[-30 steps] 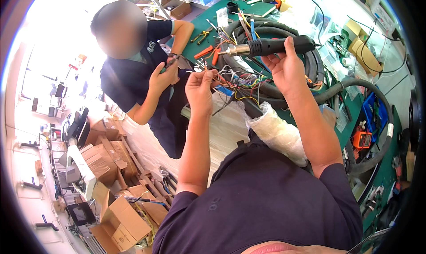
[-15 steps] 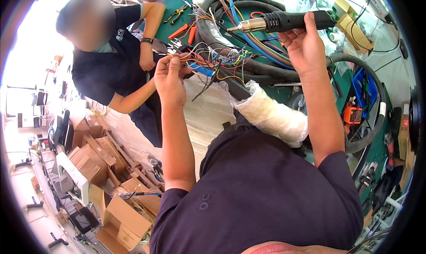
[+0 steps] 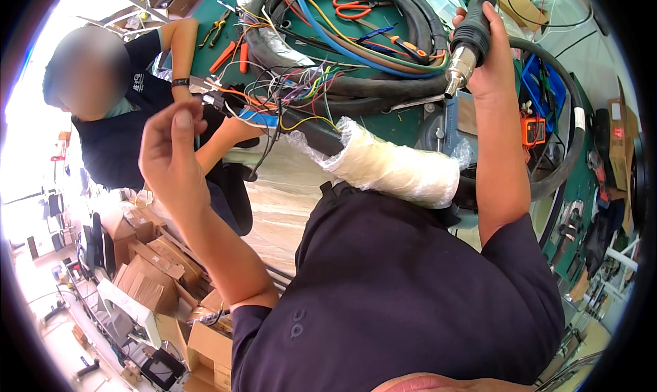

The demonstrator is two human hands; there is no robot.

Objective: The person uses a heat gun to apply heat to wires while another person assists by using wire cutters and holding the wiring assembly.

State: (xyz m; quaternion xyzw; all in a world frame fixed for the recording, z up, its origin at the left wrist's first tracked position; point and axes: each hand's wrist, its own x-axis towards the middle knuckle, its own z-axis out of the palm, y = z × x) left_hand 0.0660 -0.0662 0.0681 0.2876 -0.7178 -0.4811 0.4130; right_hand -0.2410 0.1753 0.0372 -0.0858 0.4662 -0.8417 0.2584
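Observation:
My right hand (image 3: pixel 489 63) is wrapped round the black grip of a heat gun (image 3: pixel 475 40), its metal nozzle tilted downward above the bench. Left of the wires, my left hand (image 3: pixel 174 152) is raised with its thumb against curled fingers; whatever may be between them is hidden. Close to those fingertips fans out a bundle of thin coloured wires (image 3: pixel 301 84), with orange wires (image 3: pixel 239 91) among them. They come out of a thick black cable (image 3: pixel 311 133), which has a clear-wrapped pale sleeve (image 3: pixel 400 166) lying in front of my body.
A co-worker (image 3: pixel 116 132) is at the left, an arm near the wire ends. On the green bench (image 3: pixel 205 22) are red-handled scissors (image 3: pixel 356 7), pliers (image 3: pixel 217 28), coiled cable (image 3: pixel 404 87), a blue tray (image 3: pixel 540 84) and an orange meter (image 3: pixel 533 130). Cardboard boxes (image 3: pixel 147 282) fill the lower left.
My left hand has moved left and toward me, away from the orange wire it pinched. The heat gun has swung from level to nozzle-down. The view has shifted, showing more bench at the top.

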